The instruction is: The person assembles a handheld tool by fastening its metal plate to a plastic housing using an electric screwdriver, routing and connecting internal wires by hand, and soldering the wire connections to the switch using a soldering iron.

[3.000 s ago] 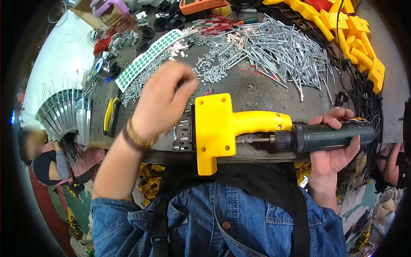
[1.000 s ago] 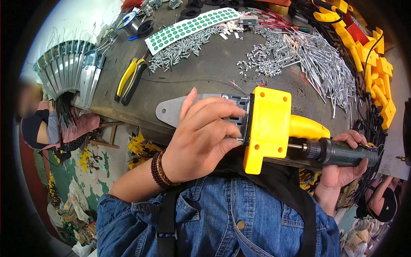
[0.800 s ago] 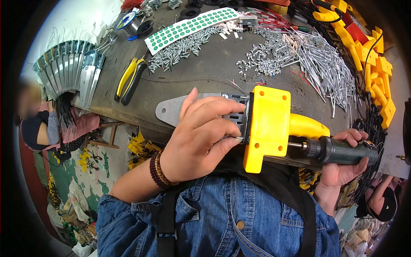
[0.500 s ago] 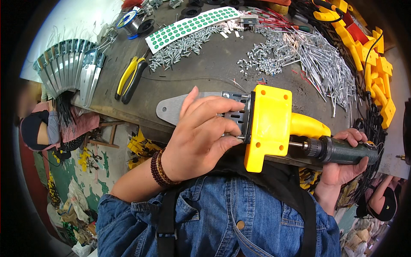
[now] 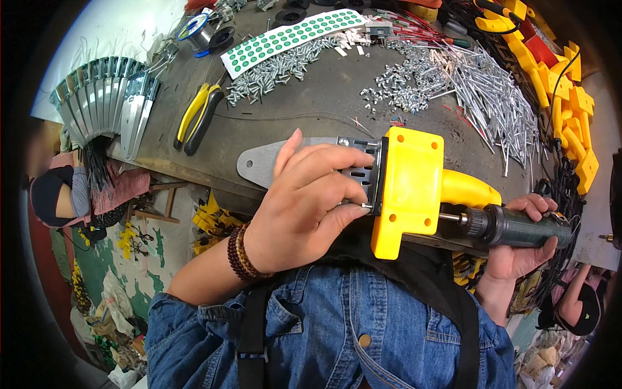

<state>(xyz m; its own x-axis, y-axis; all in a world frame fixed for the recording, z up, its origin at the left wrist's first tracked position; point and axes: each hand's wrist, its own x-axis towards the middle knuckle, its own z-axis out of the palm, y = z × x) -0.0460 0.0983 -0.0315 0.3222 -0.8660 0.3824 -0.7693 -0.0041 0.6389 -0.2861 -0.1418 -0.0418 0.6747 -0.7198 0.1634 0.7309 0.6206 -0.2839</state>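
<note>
My left hand (image 5: 311, 194) is closed round a metal bracket (image 5: 361, 175), which joins a flat grey metal blade (image 5: 256, 162) on one side to a yellow plastic housing (image 5: 414, 181) on the other. A curved yellow handle (image 5: 470, 188) sticks out to the right of the housing. My right hand (image 5: 518, 249) is wrapped round a dark green electric screwdriver (image 5: 525, 225) lying level. Its bit (image 5: 450, 218) points left and meets the right side of the housing, where the tip is hidden. My left thumb and fingertips rest near the housing's left edge.
Behind lie yellow-black pliers (image 5: 197, 120), a green-dotted sticker sheet (image 5: 295, 40), screws (image 5: 272, 70), small metal parts (image 5: 402, 87) and long rods (image 5: 492, 97). Blades (image 5: 103, 97) fan out at left. Yellow housings (image 5: 573, 110) and cables line the right edge. Other people (image 5: 61, 194) sit beyond the table.
Hardly anything differs. The yellow housing, the bracket and blade have shifted very slightly right and up; both hands keep their hold.
</note>
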